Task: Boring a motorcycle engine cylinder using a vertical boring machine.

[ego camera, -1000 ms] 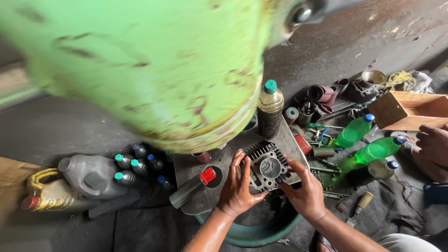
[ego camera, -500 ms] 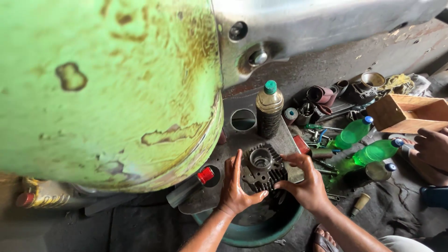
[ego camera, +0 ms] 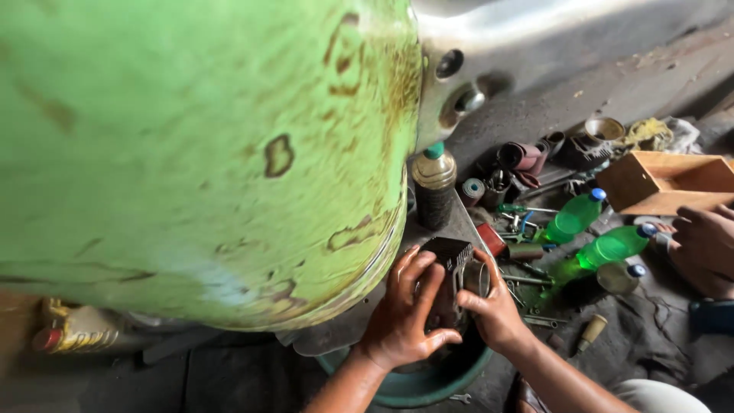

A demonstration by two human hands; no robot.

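A dark finned cylinder is being held at lower centre of the frame, above a teal basin. It is now being tipped on edge, its bore end facing right, where half a second ago its bore was facing up. It is being gripped by the left hand with fingers spread over its near side, and by the right hand with fingers curled around it. Two green bottles are lying at right, one brown bottle is standing upright, and a green tank is filling the upper left.

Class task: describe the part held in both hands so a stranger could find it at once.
Start at the big green tank. At its lower right edge, the left hand and right hand hold a dark finned metal block above a teal basin. Only it has ribs and a round bore.
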